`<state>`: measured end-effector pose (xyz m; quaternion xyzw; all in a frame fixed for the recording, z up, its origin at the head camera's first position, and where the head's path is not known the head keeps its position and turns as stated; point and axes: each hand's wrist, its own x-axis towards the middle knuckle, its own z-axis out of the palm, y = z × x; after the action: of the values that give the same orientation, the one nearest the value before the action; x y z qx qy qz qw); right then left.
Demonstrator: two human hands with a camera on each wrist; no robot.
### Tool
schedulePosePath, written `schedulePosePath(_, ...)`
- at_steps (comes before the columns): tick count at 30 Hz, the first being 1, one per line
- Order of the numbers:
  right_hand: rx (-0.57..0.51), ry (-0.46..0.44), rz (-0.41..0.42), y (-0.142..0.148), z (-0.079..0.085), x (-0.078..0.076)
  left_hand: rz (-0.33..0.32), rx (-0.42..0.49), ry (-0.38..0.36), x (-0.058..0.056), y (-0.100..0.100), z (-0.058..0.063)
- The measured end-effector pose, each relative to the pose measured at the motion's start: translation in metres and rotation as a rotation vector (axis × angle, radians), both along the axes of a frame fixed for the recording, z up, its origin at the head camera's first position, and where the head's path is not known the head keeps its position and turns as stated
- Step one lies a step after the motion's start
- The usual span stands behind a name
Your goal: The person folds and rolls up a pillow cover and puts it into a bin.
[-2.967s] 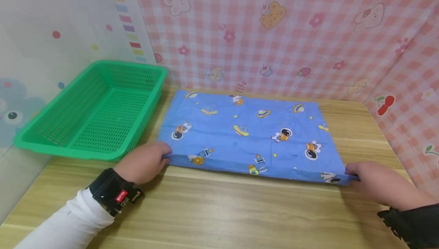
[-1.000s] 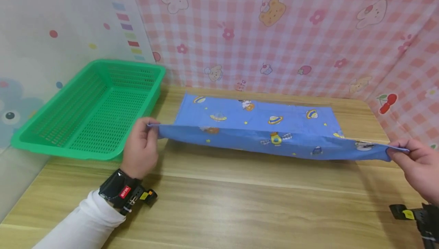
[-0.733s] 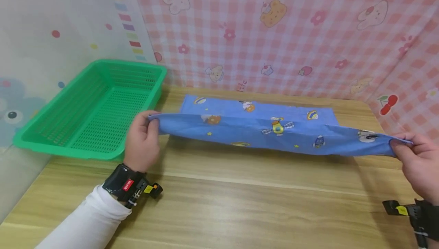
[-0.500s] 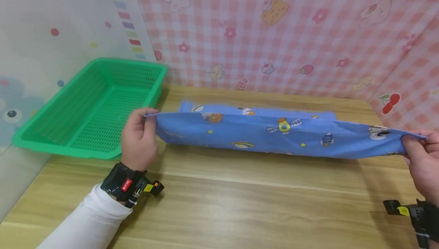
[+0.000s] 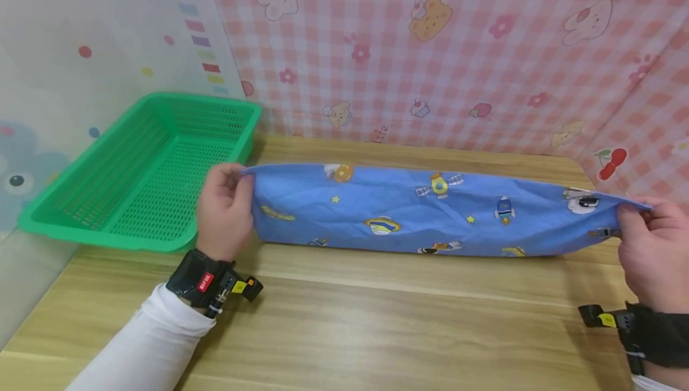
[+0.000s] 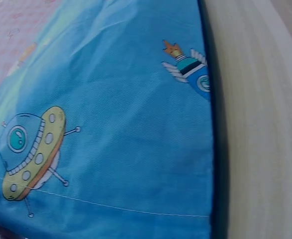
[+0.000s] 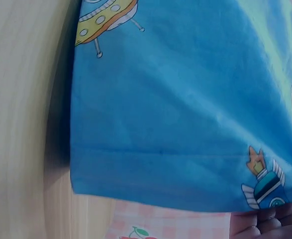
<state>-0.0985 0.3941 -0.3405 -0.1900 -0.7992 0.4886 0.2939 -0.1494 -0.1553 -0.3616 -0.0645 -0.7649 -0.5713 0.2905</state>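
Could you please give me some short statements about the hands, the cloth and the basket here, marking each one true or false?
1. The left hand and the right hand both grip the blue cloth. True.
2. The hands hold the cloth by its lower edge. False: they hold it near the two ends of its upper edge.
3. In the head view, the green basket stands to the left of the cloth. True.
4. The cloth is tucked inside the basket. False: it is stretched between the hands over the wooden table.
5. The cloth has only plain stripes. False: rockets and flying saucers are printed on it.
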Motion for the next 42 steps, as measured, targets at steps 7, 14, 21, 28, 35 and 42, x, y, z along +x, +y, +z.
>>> schedulePosePath(7, -0.011, -0.094, -0.063, -0.004, 0.003, -0.010, -0.004, -0.014, -0.070, -0.011, 0.002, 0.002)
schedulePosePath(14, -0.049, -0.019, -0.055, -0.008, -0.004, -0.024, -0.010, -0.035, -0.095, -0.022, 0.003, -0.004)
schedulePosePath(21, -0.196, 0.014, -0.045, -0.011, -0.005, -0.037, 0.050, -0.129, -0.109, -0.031, 0.002, -0.013)
schedulePosePath(28, -0.145, -0.111, -0.068, -0.012, -0.005, -0.047, 0.061, -0.186, -0.170, -0.035, 0.003, -0.015)
schedulePosePath(35, -0.129, -0.164, -0.062, -0.011, -0.008, -0.056, -0.010, -0.224, -0.311, -0.037, 0.000, -0.018)
schedulePosePath(42, -0.127, -0.193, -0.046, -0.010, -0.012, -0.062, -0.037, -0.300, -0.373, -0.047, 0.001, -0.023)
